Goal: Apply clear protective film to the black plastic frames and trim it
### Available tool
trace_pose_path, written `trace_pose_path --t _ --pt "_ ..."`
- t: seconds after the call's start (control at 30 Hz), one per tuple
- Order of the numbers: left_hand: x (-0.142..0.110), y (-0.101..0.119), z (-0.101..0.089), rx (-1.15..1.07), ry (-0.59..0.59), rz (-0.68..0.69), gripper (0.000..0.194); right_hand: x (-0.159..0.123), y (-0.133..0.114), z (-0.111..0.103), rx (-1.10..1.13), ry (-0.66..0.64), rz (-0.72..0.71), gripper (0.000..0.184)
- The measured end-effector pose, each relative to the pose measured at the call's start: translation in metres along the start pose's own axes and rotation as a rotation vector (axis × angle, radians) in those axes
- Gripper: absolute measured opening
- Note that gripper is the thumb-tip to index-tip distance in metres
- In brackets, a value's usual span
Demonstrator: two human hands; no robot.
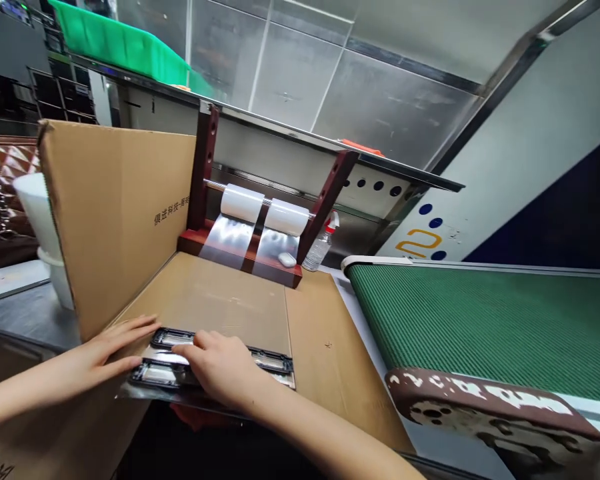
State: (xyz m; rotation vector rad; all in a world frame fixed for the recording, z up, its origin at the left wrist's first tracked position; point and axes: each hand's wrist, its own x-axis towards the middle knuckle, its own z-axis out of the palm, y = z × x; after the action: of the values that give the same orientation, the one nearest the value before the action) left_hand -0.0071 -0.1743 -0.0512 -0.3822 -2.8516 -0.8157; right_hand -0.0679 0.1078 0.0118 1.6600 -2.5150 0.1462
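Two flat black frame-shaped parts (273, 361) lie side by side under clear film (283, 379) on a cardboard sheet (220, 300) at the near edge of the bench. My left hand (111, 349) rests flat, fingers stretched out, against the left ends of the parts. My right hand (223, 367) lies palm down on top of them, fingers pressed onto the film between the two parts. Behind them a dark red stand (203, 177) carries two rolls of clear film (242, 203), whose strips run down toward the cardboard.
A tall cardboard panel (115, 213) stands upright at the left. A green conveyor belt (485, 320) runs along the right, with a worn brown edge (480, 407) near me. A plastic bottle (320, 247) and a small white object (287, 259) sit by the stand. White tubs (40, 220) stand far left.
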Motion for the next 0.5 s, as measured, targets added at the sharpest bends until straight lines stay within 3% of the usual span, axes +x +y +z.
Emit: trace_pose_path --t 0.2,0.5 --pt "-0.003 -0.008 0.002 -0.026 -0.174 -0.005 0.057 0.021 -0.008 -0.001 -0.014 -0.05 -0.026 0.029" --pt "-0.001 -0.005 0.003 -0.019 -0.192 -0.023 0.056 0.023 -0.005 -0.015 -0.026 -0.107 -0.068 0.027"
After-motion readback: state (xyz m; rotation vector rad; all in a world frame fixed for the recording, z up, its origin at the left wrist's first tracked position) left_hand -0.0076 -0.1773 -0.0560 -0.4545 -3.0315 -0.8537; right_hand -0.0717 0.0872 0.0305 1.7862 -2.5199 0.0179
